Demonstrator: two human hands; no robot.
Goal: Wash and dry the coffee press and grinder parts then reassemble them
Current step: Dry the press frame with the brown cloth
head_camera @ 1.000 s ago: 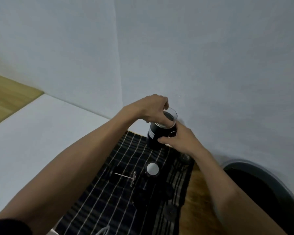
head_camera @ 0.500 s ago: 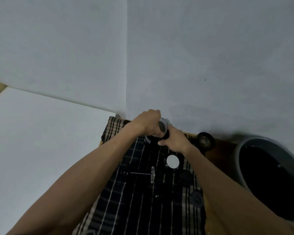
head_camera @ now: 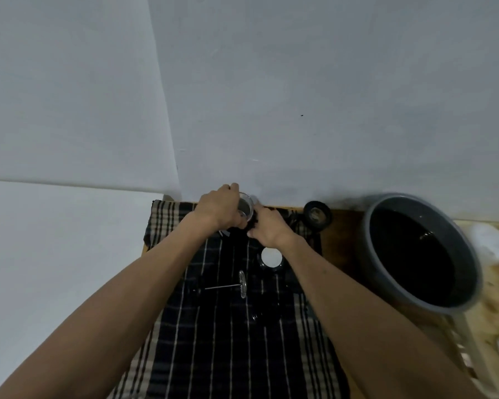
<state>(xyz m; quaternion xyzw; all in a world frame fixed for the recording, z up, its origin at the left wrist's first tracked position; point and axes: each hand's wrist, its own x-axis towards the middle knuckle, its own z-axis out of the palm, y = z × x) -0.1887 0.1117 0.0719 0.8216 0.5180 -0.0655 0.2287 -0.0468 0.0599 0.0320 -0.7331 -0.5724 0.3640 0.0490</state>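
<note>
Both hands are working together at the cloth's far edge: the left hand (head_camera: 218,208) is gripping the rim of the glass beaker (head_camera: 245,209) while the right hand (head_camera: 267,227) is holding its black frame (head_camera: 251,224). Reassembly seems underway; next, probably, the plunger (head_camera: 241,284) lying just nearer than the hands needs fetching

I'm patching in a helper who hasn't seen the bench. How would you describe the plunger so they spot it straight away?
Find the dark checked cloth spread left of the big grey basin. Near its middle, between the person's forearms, the plunger lies on its side. It is the only shiny metal piece there: a thin rod ending in a round mesh disc, while the parts around it are black.
</note>
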